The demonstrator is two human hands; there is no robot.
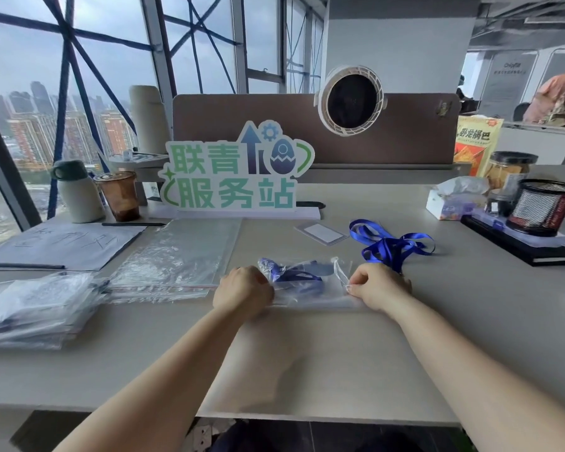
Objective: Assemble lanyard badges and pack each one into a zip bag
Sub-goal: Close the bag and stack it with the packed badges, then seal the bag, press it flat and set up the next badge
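In front of the green sign (235,172), a zip bag (317,295) with a blue lanyard badge (294,275) inside lies flat on the counter (307,353). The left hand (243,288) grips its left end with curled fingers; the right hand (377,287) pinches its right end. A loose blue lanyard (392,245) lies front-right of the sign, and a stack of packed bags (30,308) front-left.

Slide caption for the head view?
Left hand and right hand pinch a zip bag holding a blue lanyard on the desk.
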